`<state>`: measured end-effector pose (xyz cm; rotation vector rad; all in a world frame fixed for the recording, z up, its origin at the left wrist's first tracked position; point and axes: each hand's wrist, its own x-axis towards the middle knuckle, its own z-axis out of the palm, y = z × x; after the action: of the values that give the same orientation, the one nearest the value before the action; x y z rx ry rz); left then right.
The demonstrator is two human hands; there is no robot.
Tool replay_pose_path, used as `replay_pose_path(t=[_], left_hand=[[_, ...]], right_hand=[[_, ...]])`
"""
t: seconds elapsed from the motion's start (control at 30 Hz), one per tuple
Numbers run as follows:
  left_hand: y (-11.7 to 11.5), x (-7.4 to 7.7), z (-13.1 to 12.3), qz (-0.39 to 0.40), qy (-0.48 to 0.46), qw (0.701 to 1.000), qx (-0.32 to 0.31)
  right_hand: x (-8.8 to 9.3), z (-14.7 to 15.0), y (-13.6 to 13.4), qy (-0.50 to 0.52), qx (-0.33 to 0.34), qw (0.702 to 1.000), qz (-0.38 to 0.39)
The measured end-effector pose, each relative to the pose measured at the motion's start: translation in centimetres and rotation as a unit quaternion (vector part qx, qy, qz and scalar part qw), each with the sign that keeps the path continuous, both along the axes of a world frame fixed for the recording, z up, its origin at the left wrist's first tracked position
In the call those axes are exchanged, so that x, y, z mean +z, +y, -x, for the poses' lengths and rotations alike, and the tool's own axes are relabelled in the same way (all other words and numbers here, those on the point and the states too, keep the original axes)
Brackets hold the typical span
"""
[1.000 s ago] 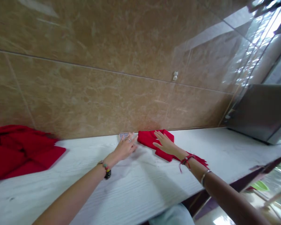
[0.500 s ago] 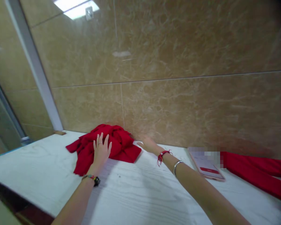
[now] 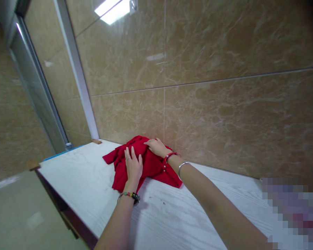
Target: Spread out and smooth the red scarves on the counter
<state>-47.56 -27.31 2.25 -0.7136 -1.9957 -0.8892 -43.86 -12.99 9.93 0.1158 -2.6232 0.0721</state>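
Note:
A crumpled red garment (image 3: 148,165) with small buttons lies on the white wood-grain table (image 3: 94,187), close to the tiled wall. My left hand (image 3: 133,166) rests flat on its near side, fingers stretched out and slightly apart. My right hand (image 3: 156,146) lies on the top of the heap, fingers curled down onto the cloth. Bracelets show on both wrists.
The brown marble-tiled wall (image 3: 211,114) runs right behind the table. The table's left end and dark front edge (image 3: 65,211) drop to a tan floor. A metal-framed panel (image 3: 41,93) stands at the left. A blurred-out patch covers the lower right corner.
The view swung left from the folded red cloth and phone to the crumpled garment. Both hands crossed over; my right hand has now come onto the heap beside my left.

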Motion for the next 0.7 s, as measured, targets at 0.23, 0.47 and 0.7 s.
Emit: replay_pose_path(t=[0.23, 0.47, 0.7], left_hand=[[-0.1, 0.3, -0.5, 0.008, 0.008, 1.0, -0.009], [0.3, 1.1, -1.9, 0.036, 0.072, 0.996, -0.044], [2.2, 0.9, -4.2, 0.092, 0.055, 0.994, -0.031]], right_hand=[[2.6, -2.5, 2.1, 0.059, -0.045, 0.997, 0.037], [6.5, -14.6, 10.0, 0.134, -0.156, 0.976, 0.067], [7.3, -25.6, 14.9, 0.114, -0.276, 0.947, 0.121]])
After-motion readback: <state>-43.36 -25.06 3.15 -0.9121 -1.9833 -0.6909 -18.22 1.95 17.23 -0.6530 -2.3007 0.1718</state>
